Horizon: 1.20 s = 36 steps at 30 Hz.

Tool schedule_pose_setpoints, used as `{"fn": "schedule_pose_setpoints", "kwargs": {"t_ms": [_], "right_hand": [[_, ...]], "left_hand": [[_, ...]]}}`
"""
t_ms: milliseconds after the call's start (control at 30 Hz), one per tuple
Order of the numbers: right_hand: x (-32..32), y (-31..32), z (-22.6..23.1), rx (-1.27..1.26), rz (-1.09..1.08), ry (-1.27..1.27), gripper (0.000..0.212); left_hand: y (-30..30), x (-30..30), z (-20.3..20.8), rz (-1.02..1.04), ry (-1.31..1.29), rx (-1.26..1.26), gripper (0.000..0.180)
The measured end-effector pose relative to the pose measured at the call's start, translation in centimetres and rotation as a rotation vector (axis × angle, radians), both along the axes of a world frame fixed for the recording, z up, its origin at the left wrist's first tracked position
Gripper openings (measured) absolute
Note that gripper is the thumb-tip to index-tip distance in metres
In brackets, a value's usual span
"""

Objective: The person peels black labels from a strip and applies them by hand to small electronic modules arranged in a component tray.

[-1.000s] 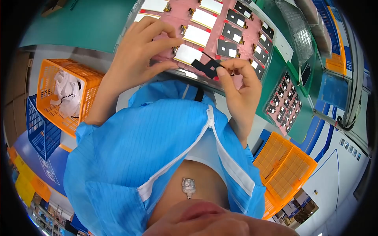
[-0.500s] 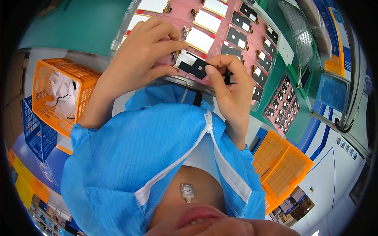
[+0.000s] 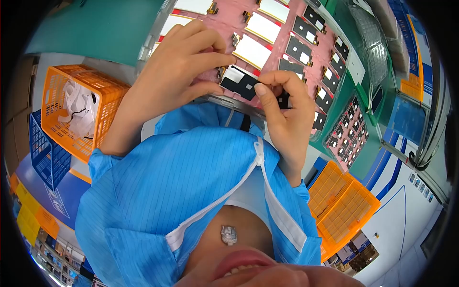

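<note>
A thin flat black-and-white panel [image 3: 240, 85] with a small square cutout lies tilted at the near edge of a pink-lined clear tray [image 3: 224, 101]. My right hand [image 3: 289, 107] pinches its right end between thumb and forefinger. At its left end, the thumb and forefinger of my left hand [image 3: 181, 67] are on either side of the panel, with the other fingers curled. White panels [image 3: 260, 28] with small gold connectors fill the tray's left and middle. Black-and-white panels [image 3: 299, 50] fill its right columns. My right hand partly hides another dark panel beneath it.
A second pink-lined tray of small panels [image 3: 348, 134] sits to the right on the green table [image 3: 105, 31]. An orange basket [image 3: 98, 129] holding white scraps stands at left, beside a blue basket [image 3: 50, 158]. Another orange basket [image 3: 342, 205] is at lower right. Clear plastic wrap [image 3: 370, 43] lies far right.
The tray, both hands and the panel appear shifted slightly rightward in view, as do the surroundings. Both hands keep nearly the same hold on the panel.
</note>
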State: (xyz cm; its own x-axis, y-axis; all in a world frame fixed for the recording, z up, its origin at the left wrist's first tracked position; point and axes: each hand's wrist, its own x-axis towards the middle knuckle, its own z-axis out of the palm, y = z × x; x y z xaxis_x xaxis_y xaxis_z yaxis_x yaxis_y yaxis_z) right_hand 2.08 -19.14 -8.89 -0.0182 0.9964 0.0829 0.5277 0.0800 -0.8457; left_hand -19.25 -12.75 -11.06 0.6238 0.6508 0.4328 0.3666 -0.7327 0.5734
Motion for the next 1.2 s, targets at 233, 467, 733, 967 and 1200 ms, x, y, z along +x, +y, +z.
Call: {"fn": "schedule_pose_setpoints", "kwargs": {"t_ms": [233,467,733,967,1200], "right_hand": [[-0.20,0.01,0.06,0.019,0.020,-0.020,0.010],[-0.25,0.07,-0.08,0.027,0.018,-0.040,0.010],[-0.35,0.35,-0.09,0.081,0.047,-0.134,0.009],[-0.02,0.48,0.00,0.119,0.045,-0.163,0.009],[-0.22,0.45,-0.44,0.136,0.067,-0.177,0.010]], "left_hand": [[-0.09,-0.07,-0.06,0.001,-0.004,-0.008,0.050],[0.04,-0.10,-0.14,-0.010,-0.001,-0.003,0.051],[0.07,-0.23,-0.44,-0.016,0.009,-0.019,0.052],[0.34,0.10,0.09,-0.031,0.006,-0.029,0.051],[0.25,-0.11,-0.31,-0.017,-0.010,-0.046,0.051]]}}
